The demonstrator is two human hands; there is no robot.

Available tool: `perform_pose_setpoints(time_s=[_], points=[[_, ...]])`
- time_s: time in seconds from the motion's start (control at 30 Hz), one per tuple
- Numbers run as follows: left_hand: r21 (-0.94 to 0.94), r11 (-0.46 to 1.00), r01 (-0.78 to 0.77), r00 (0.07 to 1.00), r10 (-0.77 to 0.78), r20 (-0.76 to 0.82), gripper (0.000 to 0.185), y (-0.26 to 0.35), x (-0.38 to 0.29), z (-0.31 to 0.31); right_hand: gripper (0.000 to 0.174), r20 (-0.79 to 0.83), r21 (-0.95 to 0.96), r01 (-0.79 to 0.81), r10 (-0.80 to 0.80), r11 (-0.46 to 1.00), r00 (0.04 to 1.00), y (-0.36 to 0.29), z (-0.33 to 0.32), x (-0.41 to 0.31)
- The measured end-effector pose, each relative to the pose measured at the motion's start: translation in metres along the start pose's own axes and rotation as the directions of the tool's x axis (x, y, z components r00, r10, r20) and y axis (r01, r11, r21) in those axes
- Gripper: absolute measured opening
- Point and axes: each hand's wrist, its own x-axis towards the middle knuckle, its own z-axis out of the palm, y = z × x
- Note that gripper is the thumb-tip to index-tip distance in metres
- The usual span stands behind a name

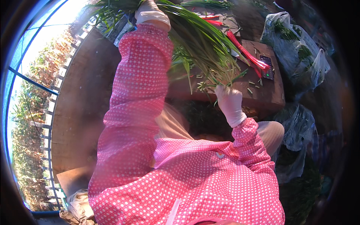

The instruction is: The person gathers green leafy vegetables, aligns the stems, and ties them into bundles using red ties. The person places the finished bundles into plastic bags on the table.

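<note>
A large bunch of long, flat-leaved greens [197,39], like garlic chives, slants across the low wooden work table, its pale stem ends towards me. My right hand [229,101], in a white glove, is closed around stem ends at the near edge of the table. Bits of green stick out beside that fist. At the top edge of the view my left hand [150,11], also gloved, reaches to the leafy end; its fingers are hidden or cut off by the frame. A bundle of red plastic tie strips [247,53] lies right of the greens.
On the table [261,95] lie a phone [266,67] with a lit screen and cut stem pieces [250,90]. More red strips [213,22] lie farther back. Plastic bags of greens [292,50] stand at right. A brown panel [76,112] borders the left side.
</note>
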Motion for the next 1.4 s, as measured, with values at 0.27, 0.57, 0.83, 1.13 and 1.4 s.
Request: perform_pose_setpoints(time_s=[0.27,0.57,0.83,1.13,1.4], points=[[0.119,0.993,0.017,0.998,-0.024,0.059,0.035,0.007,-0.019,0.001,0.052,-0.368,0.088,-0.122,0.146,0.989,0.918,0.007,-0.065,0.007],[-0.657,0.278,0.701,0.681,-0.533,0.501,0.019,0.012,0.027,0.031,0.052,-0.358,-0.164,-0.113,0.047,0.980,0.932,0.001,-0.075,0.080],[-0.052,0.999,-0.004,0.984,0.014,0.179,0.034,-0.013,-0.006,0.033,0.050,-0.593,-0.212,-0.023,-0.110,0.977,0.798,0.034,-0.070,0.100],[-0.111,0.993,0.039,0.990,-0.024,0.136,0.033,0.001,-0.005,0.035,0.039,-0.606,0.335,0.321,-0.059,0.886,0.794,0.028,-0.087,0.073],[-0.312,0.944,0.107,0.986,-0.059,0.158,0.031,-0.005,0.030,0.009,0.029,-0.271,0.238,0.219,-0.152,0.946,0.951,0.010,-0.054,0.004]])
